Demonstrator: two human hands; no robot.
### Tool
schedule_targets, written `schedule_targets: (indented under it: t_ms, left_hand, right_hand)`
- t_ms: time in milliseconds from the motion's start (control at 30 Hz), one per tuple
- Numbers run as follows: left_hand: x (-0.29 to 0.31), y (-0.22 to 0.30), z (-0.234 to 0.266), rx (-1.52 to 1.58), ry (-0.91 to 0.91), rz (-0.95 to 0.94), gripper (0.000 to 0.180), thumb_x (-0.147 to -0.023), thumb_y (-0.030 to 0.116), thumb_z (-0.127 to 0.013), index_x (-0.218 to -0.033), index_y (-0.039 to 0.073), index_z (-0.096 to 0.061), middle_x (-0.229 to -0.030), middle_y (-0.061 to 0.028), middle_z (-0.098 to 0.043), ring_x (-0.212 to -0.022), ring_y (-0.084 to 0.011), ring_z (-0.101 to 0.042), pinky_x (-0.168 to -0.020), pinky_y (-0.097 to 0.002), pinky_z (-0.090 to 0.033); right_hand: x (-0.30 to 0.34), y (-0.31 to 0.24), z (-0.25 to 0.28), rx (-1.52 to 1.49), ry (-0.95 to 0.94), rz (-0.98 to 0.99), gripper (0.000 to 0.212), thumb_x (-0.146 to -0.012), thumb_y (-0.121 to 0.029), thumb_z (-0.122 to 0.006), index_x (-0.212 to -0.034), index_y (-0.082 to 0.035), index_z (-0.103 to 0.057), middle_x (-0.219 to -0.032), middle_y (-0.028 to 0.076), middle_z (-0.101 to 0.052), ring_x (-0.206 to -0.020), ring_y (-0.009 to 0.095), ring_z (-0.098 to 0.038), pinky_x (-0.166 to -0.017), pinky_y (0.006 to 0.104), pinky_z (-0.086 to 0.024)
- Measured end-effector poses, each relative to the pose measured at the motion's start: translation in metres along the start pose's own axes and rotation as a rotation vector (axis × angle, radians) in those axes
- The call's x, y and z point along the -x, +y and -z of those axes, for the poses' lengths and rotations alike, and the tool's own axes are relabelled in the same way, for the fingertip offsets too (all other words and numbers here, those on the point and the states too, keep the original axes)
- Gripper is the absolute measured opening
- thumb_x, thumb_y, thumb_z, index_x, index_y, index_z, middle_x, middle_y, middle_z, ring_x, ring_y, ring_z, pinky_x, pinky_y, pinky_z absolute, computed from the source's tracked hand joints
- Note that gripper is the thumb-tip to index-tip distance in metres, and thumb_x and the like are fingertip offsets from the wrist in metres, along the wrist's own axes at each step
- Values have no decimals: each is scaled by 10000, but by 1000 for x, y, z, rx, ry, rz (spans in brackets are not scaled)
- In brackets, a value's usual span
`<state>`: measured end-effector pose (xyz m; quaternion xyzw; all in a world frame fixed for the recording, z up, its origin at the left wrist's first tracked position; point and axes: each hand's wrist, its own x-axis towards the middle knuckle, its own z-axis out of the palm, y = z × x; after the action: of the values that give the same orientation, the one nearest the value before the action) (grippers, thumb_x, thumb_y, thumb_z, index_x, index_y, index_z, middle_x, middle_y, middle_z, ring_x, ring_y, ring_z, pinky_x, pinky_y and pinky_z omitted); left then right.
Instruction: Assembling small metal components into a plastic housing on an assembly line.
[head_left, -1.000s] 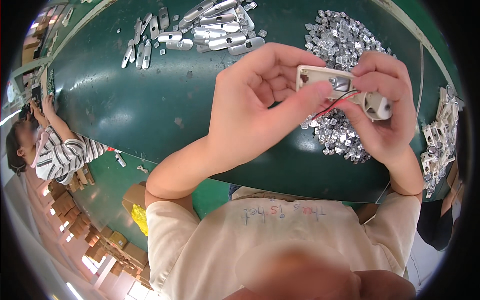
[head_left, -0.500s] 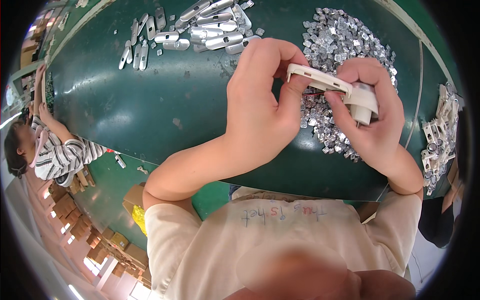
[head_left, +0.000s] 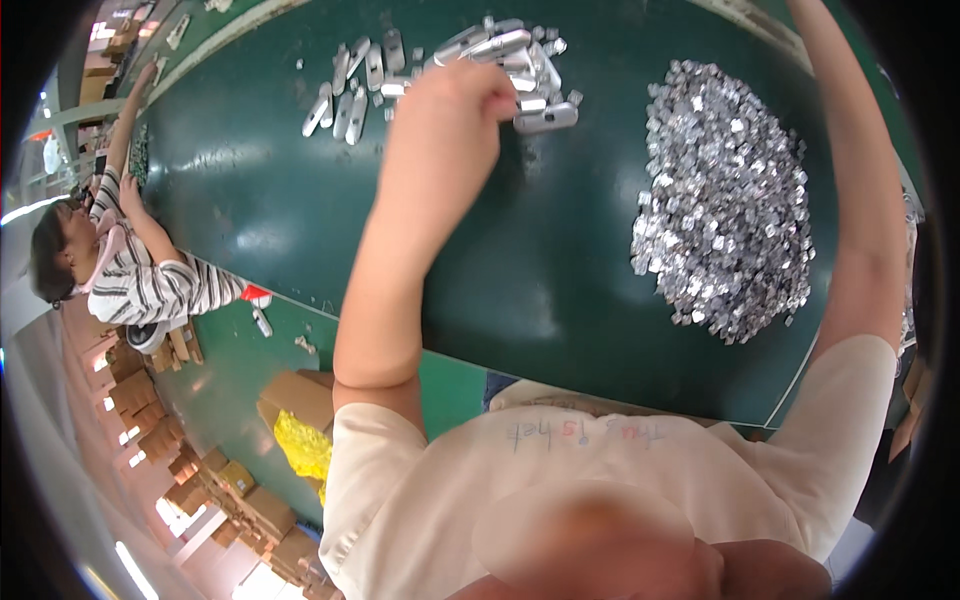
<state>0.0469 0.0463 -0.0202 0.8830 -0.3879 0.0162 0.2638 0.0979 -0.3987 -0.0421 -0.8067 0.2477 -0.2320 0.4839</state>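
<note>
My left hand (head_left: 448, 125) reaches over the far pile of silver elongated covers (head_left: 548, 118). Its fingers curl downward, and the hand itself hides the fingertips, so what they grip cannot be made out. The covers are rounded at the ends, some with a small dark slot, and lie loosely heaped at the back of the green table (head_left: 560, 270). My right forearm stretches up along the right side, and its hand is beyond the top edge of the picture. Below and left of that forearm spreads a large heap of small shiny square metal pieces (head_left: 725, 200).
A co-worker in a striped top (head_left: 150, 285) reaches over the table's left end. On the floor stand an open cardboard box (head_left: 300, 395) with a yellow bag (head_left: 303, 445) and stacked cartons (head_left: 150, 425). Parts at the far right are mostly behind my right arm.
Earlier both hands held a white plastic part with a round housing; it is now out of sight. My left hand has moved left to the covers, my right arm up and right.
</note>
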Motion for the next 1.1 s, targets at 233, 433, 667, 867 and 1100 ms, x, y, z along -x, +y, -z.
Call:
schedule_targets:
  t_ms: [233,433,667,867,1100]
  left_hand:
    - [6,20,-9,-27,-69,-75,71,-745,45,-635,-807,11,-637,-790,-101,-582,-720,-270,-582,-662,-346,-464]
    - [4,11,-4,-86,6,-55,84,-761,5,-543,-783,11,-624,-776,-124,-571,-787,-279,-573,-694,-372,-472]
    - [-5,18,-4,581,4,299,92,-861,45,-521,-923,0,-571,-709,-92,-620,-617,-161,-618,-545,-269,-458]
    - [2,25,-6,949,84,322,154,-844,-6,-541,-992,-10,-584,-769,-58,-641,-679,-102,-618,-559,-197,-448]
    - [4,39,-1,1079,-10,311,196,-850,6,-564,-1034,-60,-549,-866,-137,-630,-718,-147,-622,-641,-232,-500]
  right_hand:
    - [107,-72,-36,831,-48,643,134,-739,-163,-648,-814,-52,-646,-798,146,-596,-782,242,-600,-696,330,-479]
    - [209,-111,-102,424,-756,613,161,-765,-97,-612,-887,7,-602,-865,147,-614,-823,259,-601,-742,325,-471]
    - [220,-86,-108,445,-691,783,144,-748,-35,-571,-880,5,-534,-832,143,-544,-819,317,-565,-721,367,-472]
    - [253,-89,-88,687,-605,878,235,-748,10,-515,-982,15,-488,-959,157,-483,-935,284,-529,-786,343,-457]
    - [247,-99,-52,-285,-647,137,147,-926,-86,-440,-1003,-18,-544,-786,-3,-506,-692,43,-463,-618,186,-386]
